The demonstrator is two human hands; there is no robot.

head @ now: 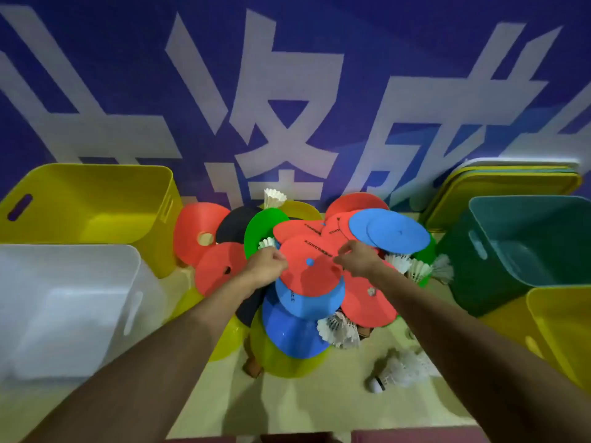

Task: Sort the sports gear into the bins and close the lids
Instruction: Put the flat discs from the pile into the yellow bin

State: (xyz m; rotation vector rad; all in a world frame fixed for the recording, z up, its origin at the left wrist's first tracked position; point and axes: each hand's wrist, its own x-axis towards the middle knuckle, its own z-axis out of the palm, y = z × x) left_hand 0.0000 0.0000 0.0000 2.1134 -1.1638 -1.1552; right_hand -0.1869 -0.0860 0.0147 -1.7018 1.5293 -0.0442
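Note:
A heap of flat round marker discs in red, blue, green, yellow and black lies on the floor against the wall, with white shuttlecocks (338,329) mixed in. On top sits a red disc (311,273) with a small centre hole. My left hand (267,263) pinches its left edge and my right hand (358,258) pinches its upper right edge. Beneath it lies a blue disc (308,306). More shuttlecocks (419,268) lie at the heap's right, and a loose clump (399,372) rests on the floor nearer me.
Open bins ring the heap: a yellow bin (96,203) at back left, a white bin (64,308) at front left, a green bin (524,251) at right, another yellow bin (563,330) at front right. Stacked lids (499,183) lean on the blue lettered wall.

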